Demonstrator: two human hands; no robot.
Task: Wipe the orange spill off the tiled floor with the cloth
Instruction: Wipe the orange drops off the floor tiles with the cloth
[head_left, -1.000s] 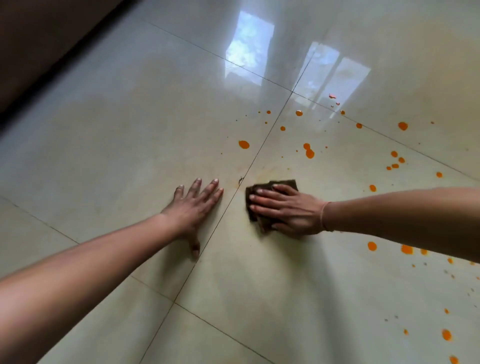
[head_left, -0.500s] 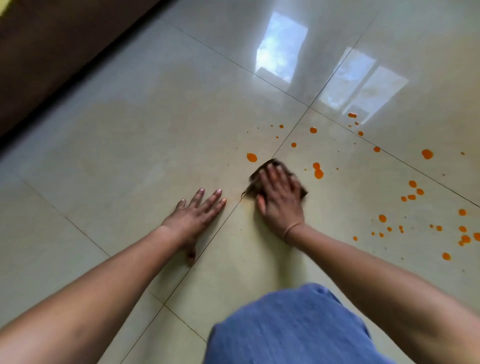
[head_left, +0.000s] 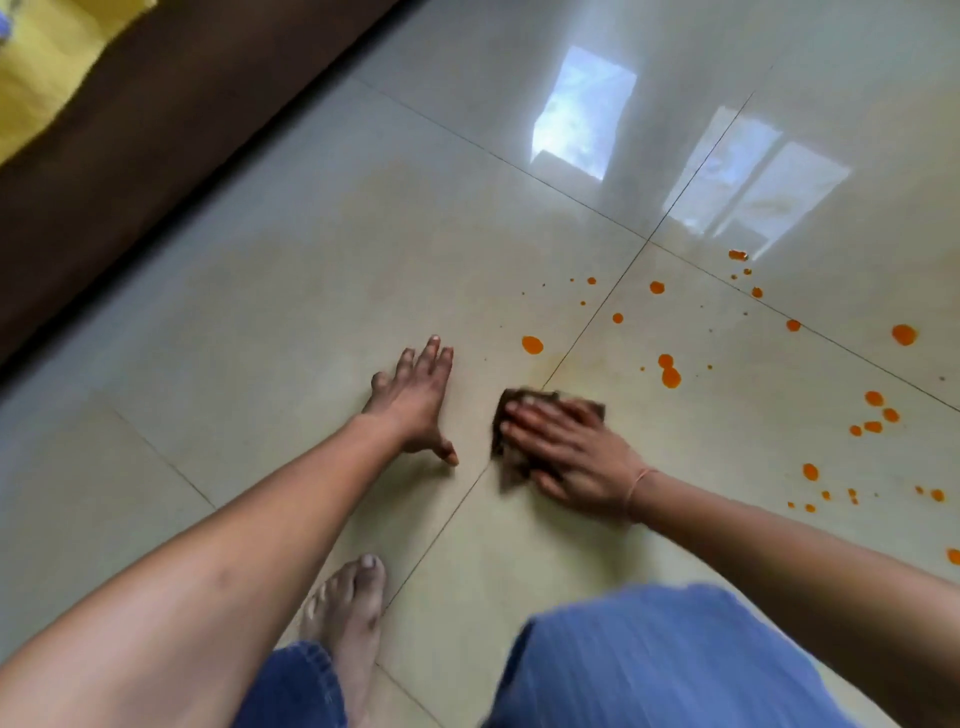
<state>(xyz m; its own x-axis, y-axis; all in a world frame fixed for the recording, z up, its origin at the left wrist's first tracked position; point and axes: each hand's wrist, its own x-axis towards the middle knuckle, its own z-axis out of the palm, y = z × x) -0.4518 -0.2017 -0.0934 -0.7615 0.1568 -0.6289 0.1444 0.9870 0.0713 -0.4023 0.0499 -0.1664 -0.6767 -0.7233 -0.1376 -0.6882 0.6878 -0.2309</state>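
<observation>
The tiled floor (head_left: 260, 312) is glossy and probably slick where wet. A dark brown base (head_left: 182, 104) bounds its left edge; far and right it lies open for wide strokes. The left hand (head_left: 415, 400) rests flat on the tile, fingers straight, holding nothing. The right hand (head_left: 566, 457) presses flat-fingered on the dark cloth (head_left: 511, 399), which lies across a tile joint. Soft and light, it should bunch unless pinned under the palm. Orange drops (head_left: 670, 376) scatter beyond, toward the right edge.
</observation>
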